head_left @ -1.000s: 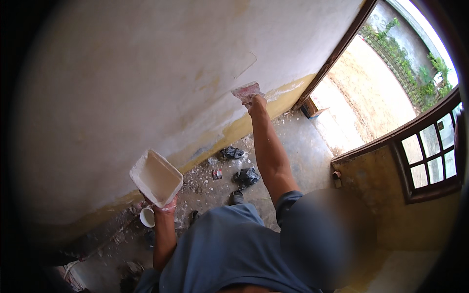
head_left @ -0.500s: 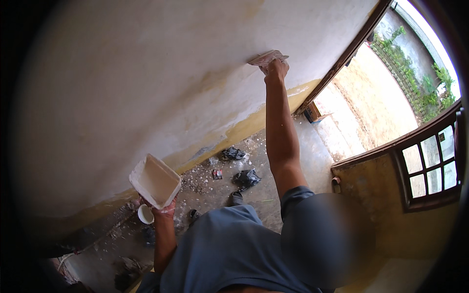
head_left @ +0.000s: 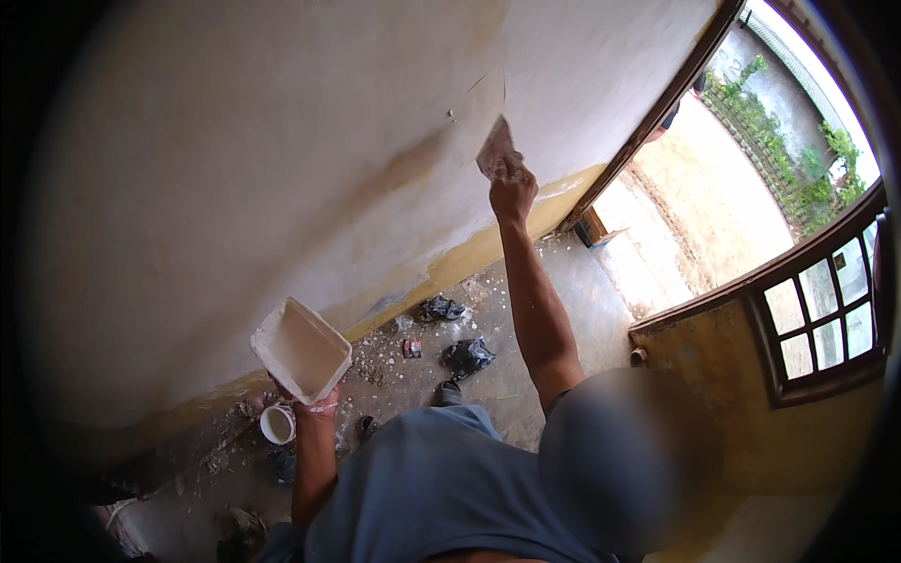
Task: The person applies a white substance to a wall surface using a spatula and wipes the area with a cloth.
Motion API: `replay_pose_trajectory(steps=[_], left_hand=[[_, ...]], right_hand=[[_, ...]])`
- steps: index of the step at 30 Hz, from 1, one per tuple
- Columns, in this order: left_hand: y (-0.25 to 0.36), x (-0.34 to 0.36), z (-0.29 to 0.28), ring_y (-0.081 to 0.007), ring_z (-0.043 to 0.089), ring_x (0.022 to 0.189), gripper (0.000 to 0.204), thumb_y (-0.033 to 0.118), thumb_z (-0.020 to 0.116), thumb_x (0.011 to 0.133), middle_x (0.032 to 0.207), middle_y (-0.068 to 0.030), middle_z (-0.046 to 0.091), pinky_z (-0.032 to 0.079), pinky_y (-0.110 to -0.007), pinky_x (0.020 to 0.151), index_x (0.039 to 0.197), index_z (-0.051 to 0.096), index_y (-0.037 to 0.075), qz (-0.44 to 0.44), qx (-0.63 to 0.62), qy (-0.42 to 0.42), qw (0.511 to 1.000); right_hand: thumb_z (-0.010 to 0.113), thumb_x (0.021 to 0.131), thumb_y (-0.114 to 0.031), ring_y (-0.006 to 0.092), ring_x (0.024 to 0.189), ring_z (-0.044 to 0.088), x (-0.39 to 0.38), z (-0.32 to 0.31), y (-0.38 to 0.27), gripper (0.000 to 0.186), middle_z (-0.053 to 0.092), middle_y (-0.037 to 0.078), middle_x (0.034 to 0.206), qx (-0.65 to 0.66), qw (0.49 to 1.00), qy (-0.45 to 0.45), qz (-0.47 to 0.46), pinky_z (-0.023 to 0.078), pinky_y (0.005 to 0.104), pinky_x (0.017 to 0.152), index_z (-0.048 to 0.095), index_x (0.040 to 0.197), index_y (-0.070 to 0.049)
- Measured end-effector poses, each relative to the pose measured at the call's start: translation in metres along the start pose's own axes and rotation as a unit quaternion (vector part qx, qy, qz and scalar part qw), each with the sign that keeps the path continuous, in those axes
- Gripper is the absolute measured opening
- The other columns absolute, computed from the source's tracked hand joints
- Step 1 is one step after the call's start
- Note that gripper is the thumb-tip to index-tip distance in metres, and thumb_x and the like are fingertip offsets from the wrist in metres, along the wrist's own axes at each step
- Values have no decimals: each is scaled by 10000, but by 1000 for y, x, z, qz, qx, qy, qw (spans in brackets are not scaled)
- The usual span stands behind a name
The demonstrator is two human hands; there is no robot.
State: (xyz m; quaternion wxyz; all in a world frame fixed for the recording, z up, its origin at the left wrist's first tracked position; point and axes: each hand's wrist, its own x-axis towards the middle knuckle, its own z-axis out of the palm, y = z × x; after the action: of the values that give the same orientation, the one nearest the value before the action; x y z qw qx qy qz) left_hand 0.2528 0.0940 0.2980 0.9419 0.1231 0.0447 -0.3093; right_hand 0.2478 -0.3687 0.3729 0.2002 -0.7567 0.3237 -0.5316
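My right hand (head_left: 512, 190) is stretched out to the wall and grips a putty knife (head_left: 496, 148) with a wide blade, smeared with pale paste. Its blade points up and lies close to the whitish coated wall (head_left: 357, 103); I cannot tell if it touches. A small pale lump (head_left: 450, 114) and thin lines show on the wall beside the blade. Down at the left, my left hand (head_left: 317, 402) supports a rectangular whitish tub (head_left: 305, 352) from below, its fingers mostly hidden under it. Paste coats the inside of the tub and smears the hand.
A white bucket (head_left: 278, 424) stands on the floor by my left forearm. Black plastic bags (head_left: 467, 357), a small red packet (head_left: 412, 348) and crumbs litter the concrete floor. A cardboard box (head_left: 589, 228) sits by the open doorway; a paned window (head_left: 821, 310) is at right.
My right hand has come down a little and to the left along the wall, and the putty knife has turned from nearly level to pointing up. The left hand with the tub barely moved.
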Motion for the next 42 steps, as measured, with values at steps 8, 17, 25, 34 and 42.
replay_pose_trajectory(steps=[8, 17, 25, 34, 42], left_hand=[[-7, 9, 3, -343, 601, 1198, 600, 510, 566, 938, 1354, -118, 581, 523, -623, 934, 1412, 487, 152, -32, -3, -11, 999], [0, 5, -2, -345, 603, 1195, 603, 506, 573, 936, 1353, -124, 582, 525, -619, 934, 1411, 489, 144, -25, -5, -4, 1000], [-5, 6, -1, -346, 605, 1192, 606, 503, 579, 934, 1353, -129, 582, 526, -615, 935, 1409, 491, 138, -25, -7, -10, 1000], [-7, 6, 2, -347, 608, 1189, 609, 499, 586, 931, 1352, -134, 582, 528, -611, 935, 1408, 494, 131, -15, -12, -21, 1000], [-13, 9, 17, -364, 623, 1161, 617, 495, 593, 929, 1359, -143, 576, 548, -602, 906, 1418, 483, 135, 7, -31, 2, 999]], right_hand=[[581, 832, -140, 309, 893, 681, 88, 20, 28, 350, 673, 191, 1044, 255, 891, 14, 376, 552, 406, 800, 660, 1101, 70], [580, 893, -203, 400, 1098, 618, 109, 0, -74, 306, 634, 251, 1174, 29, 992, -12, 119, 466, 455, 988, 685, 1095, 3], [563, 902, -104, 356, 925, 690, 127, -17, -83, 235, 704, 221, 1018, -17, 996, 89, -26, 554, 432, 817, 687, 1057, 21], [603, 880, -148, 357, 961, 688, 97, -43, -36, 256, 714, 211, 1035, 59, 988, 72, 125, 523, 424, 898, 732, 1052, -8], [566, 831, -233, 392, 1148, 589, 179, -23, -91, 371, 601, 244, 1209, -18, 985, 29, 171, 473, 454, 1007, 693, 1102, -14]])
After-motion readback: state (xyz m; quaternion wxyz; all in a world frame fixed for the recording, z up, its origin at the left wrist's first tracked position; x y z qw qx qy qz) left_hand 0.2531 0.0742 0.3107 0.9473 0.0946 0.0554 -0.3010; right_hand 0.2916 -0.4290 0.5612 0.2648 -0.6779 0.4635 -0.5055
